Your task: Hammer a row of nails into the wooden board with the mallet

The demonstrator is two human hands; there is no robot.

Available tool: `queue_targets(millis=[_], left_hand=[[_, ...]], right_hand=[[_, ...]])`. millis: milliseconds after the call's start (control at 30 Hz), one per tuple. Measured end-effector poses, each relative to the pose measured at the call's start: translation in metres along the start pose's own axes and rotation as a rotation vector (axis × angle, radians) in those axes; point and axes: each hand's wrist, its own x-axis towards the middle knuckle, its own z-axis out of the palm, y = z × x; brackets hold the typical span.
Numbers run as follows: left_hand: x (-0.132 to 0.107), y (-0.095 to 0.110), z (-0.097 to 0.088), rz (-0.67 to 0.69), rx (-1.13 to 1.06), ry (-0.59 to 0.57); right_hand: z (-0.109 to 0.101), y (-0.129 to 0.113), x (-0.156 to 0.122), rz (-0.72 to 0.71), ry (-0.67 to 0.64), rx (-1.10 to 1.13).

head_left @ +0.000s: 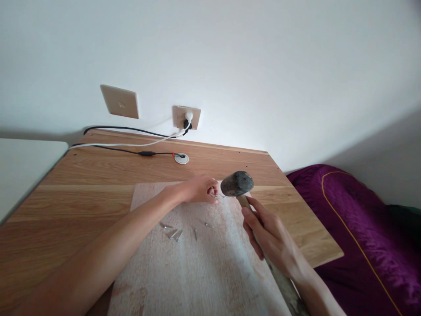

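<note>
My right hand (269, 228) is wrapped round the wooden handle of a mallet (237, 183). Its dark, worn head is raised just right of my left hand (202, 189). That hand is closed in a pinch near the far edge of a pale wooden board (197, 272), with a small bit of silvery metal, apparently a nail, showing at the fingertips. Another thin metal piece (222, 196) shows on the board between the fingers and the mallet head. Nearer me, several loose silvery nails (173, 233) lie scattered on the board.
The board rests on a wooden desk (82, 193) against a white wall. Cables (131, 145) run along the desk's back to a wall socket (194, 117) and a round cable hole (181, 158). A white panel (29, 171) stands left; purple fabric (345, 228) lies right.
</note>
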Motion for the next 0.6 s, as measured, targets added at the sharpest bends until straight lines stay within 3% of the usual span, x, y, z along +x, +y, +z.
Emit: queue_targets(millis=[167, 400, 600], left_hand=[[-0.003, -0.002, -0.001, 0.027, -0.017, 0.02], [0.0, -0.006, 0.004, 0.043, -0.09, 0.034], [-0.001, -0.003, 0.006, 0.033, -0.075, 0.08]], right_hand=[[0.013, 0.011, 0.008, 0.01, -0.079, 0.012], [0.006, 0.009, 0.003, 0.018, 0.018, 0.053], [0.006, 0.011, 0.001, 0.021, 0.021, 0.048]])
